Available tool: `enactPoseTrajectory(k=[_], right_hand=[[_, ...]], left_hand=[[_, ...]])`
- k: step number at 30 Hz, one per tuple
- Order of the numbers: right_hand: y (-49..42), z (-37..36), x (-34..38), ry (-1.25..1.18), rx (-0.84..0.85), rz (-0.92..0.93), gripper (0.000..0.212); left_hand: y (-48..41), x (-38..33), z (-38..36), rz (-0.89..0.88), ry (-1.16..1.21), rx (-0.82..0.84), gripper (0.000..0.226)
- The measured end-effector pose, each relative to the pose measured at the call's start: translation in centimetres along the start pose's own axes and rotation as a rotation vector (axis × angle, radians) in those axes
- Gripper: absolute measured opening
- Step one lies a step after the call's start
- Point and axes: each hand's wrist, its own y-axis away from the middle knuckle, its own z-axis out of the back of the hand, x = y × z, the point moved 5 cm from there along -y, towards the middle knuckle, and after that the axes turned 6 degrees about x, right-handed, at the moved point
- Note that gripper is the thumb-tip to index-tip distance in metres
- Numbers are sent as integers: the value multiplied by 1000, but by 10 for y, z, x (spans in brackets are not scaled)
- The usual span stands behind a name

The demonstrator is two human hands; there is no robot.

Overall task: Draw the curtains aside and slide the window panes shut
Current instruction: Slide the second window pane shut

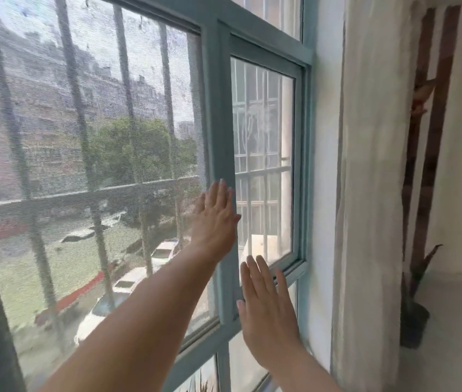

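The left hand lies flat, with its fingers straight and close together. It presses on the left side bar of the window pane, a bit below the middle of that bar. Its thumb pokes out to the right, over the edge of the glass. It holds nothing. The right hand is lower down, at the bottom left corner of the same pane. It is flat too, with its fingers straight and a little spread, and its fingertips reach up over the bottom of the glass. It holds nothing. I cannot tell if this hand really touches the pane. The pane sits at the right end of the blue-green window frame, and its right edge is up against the right side of the frame. To the left of the pane is a grey mesh screen, and through it you can see white cars down below. The white curtain hangs bunched up against the wall, just to the right of the window frame, and it covers none of the glass. Past the curtain a dark pot stands on the floor. In the pot is a plant with long pointy leaves.
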Motion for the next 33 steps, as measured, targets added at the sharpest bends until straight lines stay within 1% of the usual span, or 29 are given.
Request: enactPoseTrajectory(k=[9, 11, 14, 16, 17, 18, 20, 22, 23, 25, 26, 28, 31, 33], right_hand=[[-103, -74, -65, 45, -6, -21, 59], [-132, -88, -77, 51, 28, -27, 59], [-162, -112, -85, 105, 97, -10, 78], [-174, -124, -85, 150, 87, 33, 79], [-182, -131, -87, 151, 114, 34, 79], [-188, -137, -88, 134, 144, 34, 79], [-204, -146, -90, 84, 149, 33, 79], [-220, -161, -91, 103, 76, 106, 80], [-226, -169, -91, 116, 63, 153, 76], [-241, -185, -94, 137, 111, 197, 72], [-246, -189, -93, 137, 109, 220, 72], [-260, -201, -93, 65, 93, 270, 76], [-276, -215, -96, 19, 58, 361, 85], [-283, -218, -98, -60, 93, 429, 85]], left_hand=[[-136, 5, -40, -27, 42, -95, 59], [-170, 9, -46, -30, 53, -125, 59], [-206, 11, -54, -32, 59, -165, 61], [-225, 10, -63, -36, 45, -166, 64], [-233, 10, -68, -36, 38, -161, 65], [-241, 11, -73, -36, 29, -155, 65], [-256, 14, -81, -27, 29, -154, 65], [-270, 19, -85, 0, 25, -159, 66], [-276, 21, -87, 15, 19, -168, 67], [-288, 23, -88, 40, -24, -193, 68], [-292, 24, -87, 47, -45, -206, 69], [-302, 22, -85, 85, -119, -249, 69], [-317, 21, -78, 181, -196, -328, 68], [-325, 23, -71, 244, -239, -371, 67]])
